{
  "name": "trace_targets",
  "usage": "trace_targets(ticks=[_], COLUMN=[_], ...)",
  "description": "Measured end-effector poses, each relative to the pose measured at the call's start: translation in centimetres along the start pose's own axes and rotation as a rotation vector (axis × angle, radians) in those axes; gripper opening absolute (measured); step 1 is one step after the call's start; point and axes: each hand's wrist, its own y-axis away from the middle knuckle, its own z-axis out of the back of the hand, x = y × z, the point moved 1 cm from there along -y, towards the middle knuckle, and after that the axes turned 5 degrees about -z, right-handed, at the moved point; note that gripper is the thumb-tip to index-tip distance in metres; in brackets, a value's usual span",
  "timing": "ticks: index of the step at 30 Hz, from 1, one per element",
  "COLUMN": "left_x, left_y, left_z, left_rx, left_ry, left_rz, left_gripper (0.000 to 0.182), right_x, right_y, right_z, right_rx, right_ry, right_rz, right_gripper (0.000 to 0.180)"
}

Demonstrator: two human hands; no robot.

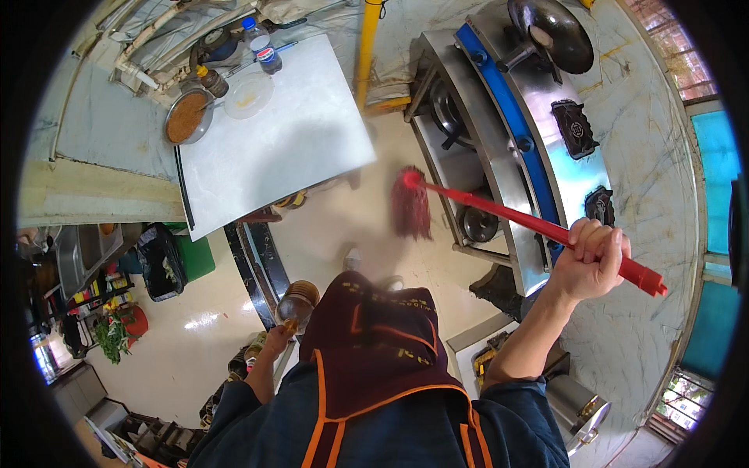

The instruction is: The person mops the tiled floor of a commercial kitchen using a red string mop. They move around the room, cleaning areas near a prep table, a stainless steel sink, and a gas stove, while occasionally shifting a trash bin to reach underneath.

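Observation:
My right hand (595, 260) grips the red handle (497, 209) of a mop near its top end. Its dark red strands form the mop head (411, 207), which rests on the pale tiled floor beside the stove's open frame. Low on the other side, my left hand (277, 341) is closed around the yellowish neck of a large clear plastic jug (298, 303). Part of the jug is hidden behind my maroon apron (380, 362). My shoes (351, 259) stand on the floor just short of the mop strands.
A white-topped table (304, 123) carries a bowl of brown seasoning (186, 120), a plate (249, 95) and a Pepsi bottle (264, 47). The steel stove (541, 146) holds a wok (559, 41). Left lie a black-lined bin (161, 266) and a dark threshold (248, 275). A steel pot (576, 403) stands behind right.

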Motion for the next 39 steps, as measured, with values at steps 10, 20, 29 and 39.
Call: trace_targets(ticks=[10, 20, 29, 39], left_x=[-2.5, -0.1, -1.3, -2.1], left_y=[3.4, 3.9, -0.3, -4.6], left_z=[1.0, 1.7, 4.2, 6.0], left_rx=[0.059, 0.199, 0.3, 0.16], left_ry=[0.282, 0.222, -0.039, 0.108], left_rz=[0.282, 0.347, 0.105, 0.234], left_gripper=[0.026, 0.026, 0.028, 0.02], right_x=[-19.9, -22.5, -4.5, -2.9], right_y=[6.6, 18.4, 25.5, 17.3], right_z=[-0.8, 8.0, 13.8, 15.6], right_rx=[0.262, 0.458, 0.074, -0.392], right_ry=[0.423, 0.726, 0.915, 0.335], right_rz=[-0.082, -0.318, -0.603, -0.416], right_gripper=[0.016, 0.007, 0.019, 0.025])
